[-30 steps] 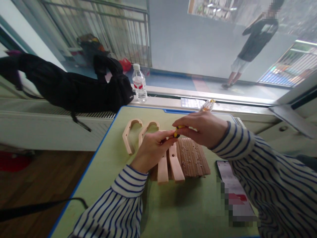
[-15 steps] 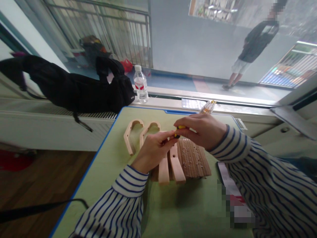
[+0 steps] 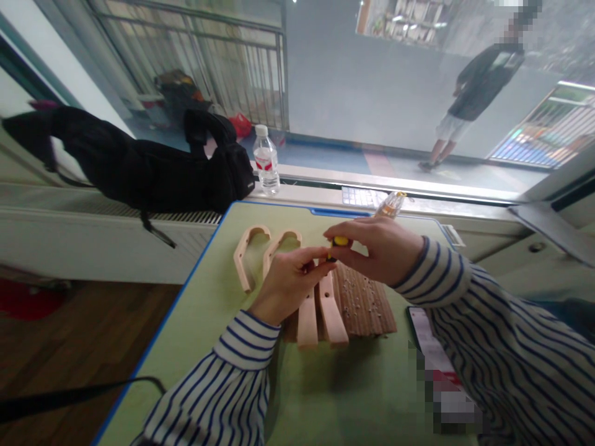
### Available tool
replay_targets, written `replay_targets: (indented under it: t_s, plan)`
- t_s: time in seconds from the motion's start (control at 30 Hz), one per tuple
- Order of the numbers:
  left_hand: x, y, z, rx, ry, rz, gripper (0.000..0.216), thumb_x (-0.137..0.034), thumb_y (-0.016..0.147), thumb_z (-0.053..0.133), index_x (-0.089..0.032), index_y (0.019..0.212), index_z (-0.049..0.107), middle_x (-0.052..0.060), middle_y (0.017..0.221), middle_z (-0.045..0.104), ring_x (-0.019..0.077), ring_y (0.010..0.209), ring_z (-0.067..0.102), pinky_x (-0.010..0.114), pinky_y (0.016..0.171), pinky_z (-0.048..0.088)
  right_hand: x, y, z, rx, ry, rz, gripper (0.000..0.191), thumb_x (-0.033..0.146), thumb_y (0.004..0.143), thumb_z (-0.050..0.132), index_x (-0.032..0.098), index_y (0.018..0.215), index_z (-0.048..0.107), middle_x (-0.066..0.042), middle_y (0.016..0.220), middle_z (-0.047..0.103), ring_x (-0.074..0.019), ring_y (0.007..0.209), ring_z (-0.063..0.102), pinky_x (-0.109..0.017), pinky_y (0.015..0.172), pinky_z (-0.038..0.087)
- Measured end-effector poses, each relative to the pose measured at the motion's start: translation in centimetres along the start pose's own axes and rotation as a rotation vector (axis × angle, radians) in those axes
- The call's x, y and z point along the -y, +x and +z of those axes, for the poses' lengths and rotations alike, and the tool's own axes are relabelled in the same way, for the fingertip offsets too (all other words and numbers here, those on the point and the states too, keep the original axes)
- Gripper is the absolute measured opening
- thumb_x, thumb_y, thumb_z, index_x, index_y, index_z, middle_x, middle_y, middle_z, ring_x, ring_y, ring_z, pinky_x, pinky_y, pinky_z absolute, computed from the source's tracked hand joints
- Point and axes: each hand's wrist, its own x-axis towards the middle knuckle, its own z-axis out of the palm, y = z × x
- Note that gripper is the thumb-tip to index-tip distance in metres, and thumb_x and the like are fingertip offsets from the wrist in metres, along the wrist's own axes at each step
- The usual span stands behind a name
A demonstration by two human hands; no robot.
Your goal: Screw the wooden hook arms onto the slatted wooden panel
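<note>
My right hand (image 3: 379, 244) pinches a small yellow-and-black handle (image 3: 341, 241), which looks like that of a short screwdriver; its tip is hidden. Close against it, my left hand (image 3: 290, 275) is closed, thumb and forefinger meeting at the handle's lower black-and-yellow end. Beneath the hands, two pale wooden pieces (image 3: 333, 319) with drilled holes rest on a ridged brown cardboard block (image 3: 365, 297), their upper parts covered by my fingers. Left of them, two curved wooden hooks (image 3: 240, 260) lie on the green table (image 3: 214, 347), one partly behind my left hand.
Along the windowsill are a black bag (image 3: 171, 173), a water bottle (image 3: 266, 164) and a clear container (image 3: 390, 204). A phone (image 3: 421, 328) lies by my right sleeve. Beyond the glass stands a person (image 3: 483, 80). The table has a blue edge (image 3: 186, 285).
The yellow handle has turned slightly between my right fingers, showing more of its yellow end. Both hands stay in nearly the same place; the view has shifted a little.
</note>
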Motion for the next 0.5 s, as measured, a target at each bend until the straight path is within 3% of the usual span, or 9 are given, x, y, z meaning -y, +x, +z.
replay_targets:
  t_s: [0.2, 0.5]
  plan:
    - [-0.06, 0.10, -0.13, 0.014, 0.003, -0.002, 0.023, -0.032, 0.079, 0.065, -0.019, 0.097, 0.070, -0.003, 0.059, 0.058, 0.0066, 0.049, 0.043, 0.019, 0.045, 0.034, -0.21, -0.06, 0.24, -0.001, 0.036, -0.030, 0.030, 0.027, 0.087, 0.045, 0.012, 0.109, 0.059, -0.009, 0.097, 0.066, -0.0151, 0.083, 0.061, -0.029, 0.074, 0.046]
    - [0.01, -0.01, -0.08, 0.040, -0.036, -0.007, 0.022, -0.030, 0.082, 0.062, -0.019, 0.100, 0.069, -0.003, 0.063, 0.061, 0.0075, 0.053, 0.047, 0.019, 0.048, 0.038, -0.31, 0.12, 0.36, 0.000, -0.005, 0.012, 0.031, 0.034, 0.090, 0.043, 0.014, 0.105, 0.059, -0.008, 0.094, 0.067, -0.0155, 0.082, 0.061, -0.028, 0.072, 0.044]
